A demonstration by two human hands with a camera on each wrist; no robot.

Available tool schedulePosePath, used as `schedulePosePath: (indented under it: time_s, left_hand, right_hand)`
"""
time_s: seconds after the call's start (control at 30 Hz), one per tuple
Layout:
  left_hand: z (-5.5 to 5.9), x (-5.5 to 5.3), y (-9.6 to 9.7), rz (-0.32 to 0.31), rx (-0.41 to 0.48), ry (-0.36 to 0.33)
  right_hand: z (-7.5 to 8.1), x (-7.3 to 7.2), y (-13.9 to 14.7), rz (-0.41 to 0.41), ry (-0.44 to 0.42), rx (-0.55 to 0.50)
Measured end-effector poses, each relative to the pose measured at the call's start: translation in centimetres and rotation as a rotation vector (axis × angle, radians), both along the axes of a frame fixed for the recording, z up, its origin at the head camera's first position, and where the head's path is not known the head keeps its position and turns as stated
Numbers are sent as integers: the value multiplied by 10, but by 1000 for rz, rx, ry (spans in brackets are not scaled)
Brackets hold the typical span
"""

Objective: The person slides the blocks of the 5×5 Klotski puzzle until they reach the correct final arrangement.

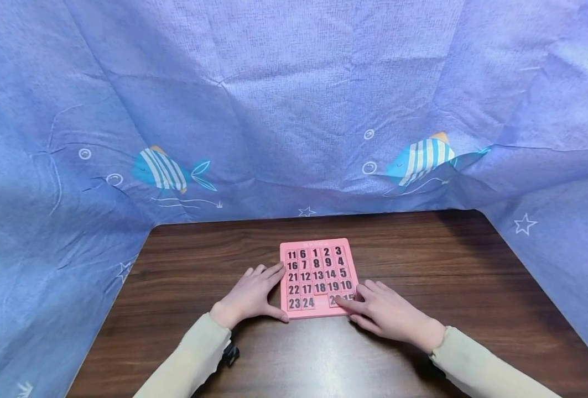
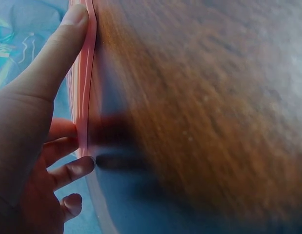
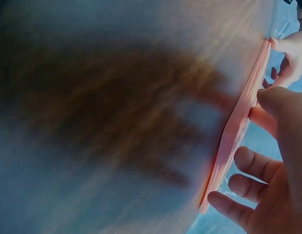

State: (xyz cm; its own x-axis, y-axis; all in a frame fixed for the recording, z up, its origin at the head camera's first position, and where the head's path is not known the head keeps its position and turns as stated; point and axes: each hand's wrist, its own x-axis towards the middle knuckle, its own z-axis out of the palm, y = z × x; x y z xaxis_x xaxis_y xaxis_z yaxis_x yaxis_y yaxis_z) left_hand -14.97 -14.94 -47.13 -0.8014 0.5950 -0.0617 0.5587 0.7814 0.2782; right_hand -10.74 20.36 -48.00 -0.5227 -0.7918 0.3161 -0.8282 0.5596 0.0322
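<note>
A pink sliding number puzzle point(image 1: 322, 314) lies flat on the table, its square tiles bearing black numerals. In its bottom row, a pink gap separates the 24 tile point(image 1: 308, 303) from a tile point(image 1: 333, 300) partly covered by a fingertip. My left hand point(image 1: 246, 296) rests along the puzzle's left side, thumb at the near left corner and fingers extended on the edge. My right hand point(image 1: 390, 312) reaches in from the right, its index fingertip touching that partly covered tile. The right thumb sits by the near edge; the other fingers lie beside the right edge.
The dark wooden table point(image 1: 199, 249) extends around the puzzle on all sides. A blue curtain point(image 1: 294, 110) with striped fish hangs behind it and at both sides. A small black object point(image 1: 230, 354) shows at the left wrist.
</note>
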Motion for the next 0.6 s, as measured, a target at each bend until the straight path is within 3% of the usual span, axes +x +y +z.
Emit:
schedulePosePath:
  time_s: [0.27, 0.6]
  left_hand:
    - [0, -1, 1, 2, 5, -15]
    - [2, 0, 1, -7, 13, -7]
  right_hand:
    - [3, 0, -10, 6, -25, 8]
    - [5, -5, -47, 63, -15, 33]
